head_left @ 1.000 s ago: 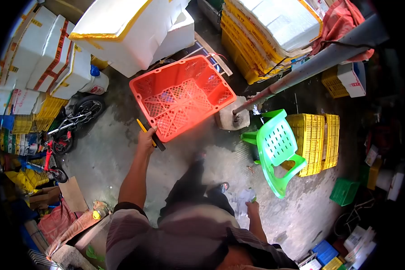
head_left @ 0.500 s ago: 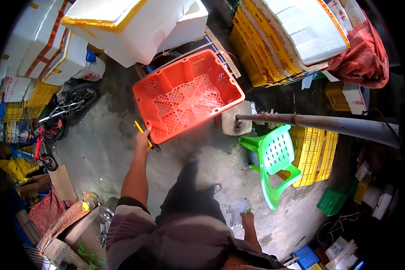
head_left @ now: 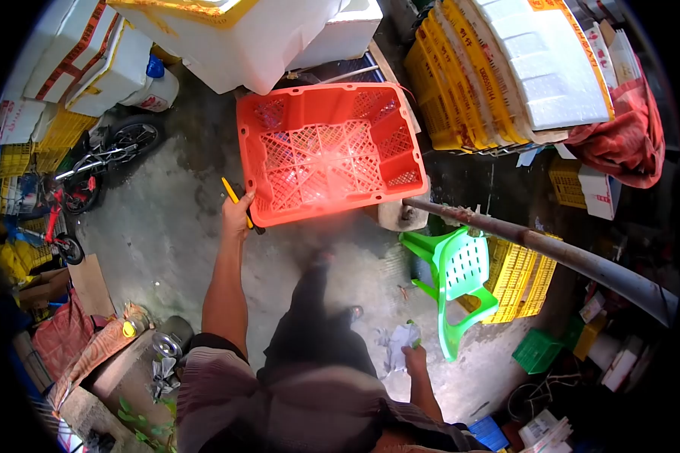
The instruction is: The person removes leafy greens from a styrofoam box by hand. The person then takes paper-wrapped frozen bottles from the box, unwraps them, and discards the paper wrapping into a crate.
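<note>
- I see my left hand [head_left: 238,214] stretched out in front of me, with the fingers closed around the near left corner of the red crate [head_left: 329,153].
- The same hand also pinches a thin yellow stick [head_left: 230,190], maybe a pencil or a cutter, together with something dark against the crate rim; I cannot tell exactly what it is.
- The crate is empty and tilted, with the open side turned toward me. Its long axis runs from left to right across my view.
- The crate lies directly ahead of the left fingers and to their right, so the grip is at one end of the long side and most of the crate hangs away from the hand.
- The far right corner of the crate is just above a grey concrete block [head_left: 395,215], near the foot of a metal pole [head_left: 551,253]; I cannot tell if they touch.
- My right hand [head_left: 415,359] is low beside my body, clenched on a crumpled white and green wrapper [head_left: 397,341]. It is well apart from the crate, so the left hand is clearly the nearer one.
- A green plastic chair [head_left: 461,279] stands between the right hand and the pole, with yellow crates [head_left: 517,283] behind it.
- White foam boxes [head_left: 234,34] are stacked just beyond the red crate.
</note>
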The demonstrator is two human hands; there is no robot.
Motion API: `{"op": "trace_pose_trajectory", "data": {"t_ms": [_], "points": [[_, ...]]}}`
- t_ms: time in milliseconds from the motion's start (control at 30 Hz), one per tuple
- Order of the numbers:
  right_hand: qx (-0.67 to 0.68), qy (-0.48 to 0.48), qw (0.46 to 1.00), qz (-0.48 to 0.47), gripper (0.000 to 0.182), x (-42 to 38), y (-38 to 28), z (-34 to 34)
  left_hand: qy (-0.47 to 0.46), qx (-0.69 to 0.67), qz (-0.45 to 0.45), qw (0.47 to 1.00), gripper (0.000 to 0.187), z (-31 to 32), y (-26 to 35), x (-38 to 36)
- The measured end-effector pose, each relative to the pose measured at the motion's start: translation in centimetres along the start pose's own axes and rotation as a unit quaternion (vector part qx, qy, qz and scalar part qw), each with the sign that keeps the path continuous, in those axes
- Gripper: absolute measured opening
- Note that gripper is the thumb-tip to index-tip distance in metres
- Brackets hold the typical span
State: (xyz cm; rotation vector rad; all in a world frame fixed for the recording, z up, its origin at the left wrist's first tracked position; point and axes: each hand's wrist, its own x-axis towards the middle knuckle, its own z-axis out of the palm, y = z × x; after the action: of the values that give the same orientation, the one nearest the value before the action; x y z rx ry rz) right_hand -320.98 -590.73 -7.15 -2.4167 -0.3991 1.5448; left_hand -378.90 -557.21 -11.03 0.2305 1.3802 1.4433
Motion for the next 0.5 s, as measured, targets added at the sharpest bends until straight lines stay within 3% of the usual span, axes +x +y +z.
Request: {"op": "trace_pose_trajectory", "data": {"t_ms": [100,200,500], "points": [[-0.009,-0.016,1.000,0.016,0.032,0.3,-0.2,0.2,0.008,0.054,-0.065,0.996,0.028,-3.0,1.6,5.1],[-0.002,-0.028,1.000,0.015,0.032,0.9,-0.5,1.2,0.047,0.087,-0.028,0.995,0.028,-5.2,0.4,8.2],[-0.061,-0.080,0.994,-0.031,0.036,1.8,-4.2,3.1,0.118,0.015,0.035,0.992,0.020,-2.4,-6.1,4.4]]}}
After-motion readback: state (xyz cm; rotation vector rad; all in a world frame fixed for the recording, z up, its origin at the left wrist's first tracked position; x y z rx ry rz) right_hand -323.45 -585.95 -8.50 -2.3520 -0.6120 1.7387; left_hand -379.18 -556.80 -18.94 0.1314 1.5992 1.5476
